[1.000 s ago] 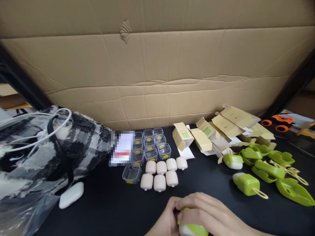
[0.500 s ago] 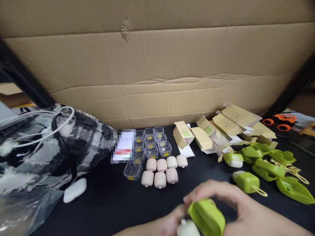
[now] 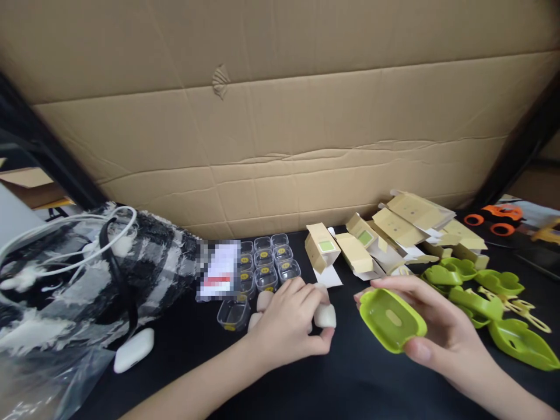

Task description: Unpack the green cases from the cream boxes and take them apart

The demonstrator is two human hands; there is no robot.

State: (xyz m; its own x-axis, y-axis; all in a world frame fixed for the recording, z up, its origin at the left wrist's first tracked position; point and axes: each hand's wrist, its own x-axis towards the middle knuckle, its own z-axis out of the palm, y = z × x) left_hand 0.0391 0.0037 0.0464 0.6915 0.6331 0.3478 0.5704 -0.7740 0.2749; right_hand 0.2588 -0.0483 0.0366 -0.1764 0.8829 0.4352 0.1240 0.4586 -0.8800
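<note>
My left hand reaches over the cluster of pale rounded-cube pieces on the black tabletop. Between its thumb and fingers is a white rounded-cube piece at the cluster's right end. Most of the cluster is hidden under this hand; one pale piece shows at its left side. My right hand grips a green shell-like cover by its edges, with the hollow inside turned up toward me. An oval opening shows in the cover's bottom.
Clear square cups with yellow stickers stand behind my left hand. Opened cardboard boxes lie at the back right, more green covers at far right. A white case and a black-and-white cloth are on the left.
My left hand has moved away from the green cover, up and left, taking the white piece to the cluster. My right hand has turned the cover so its hollow shows.
</note>
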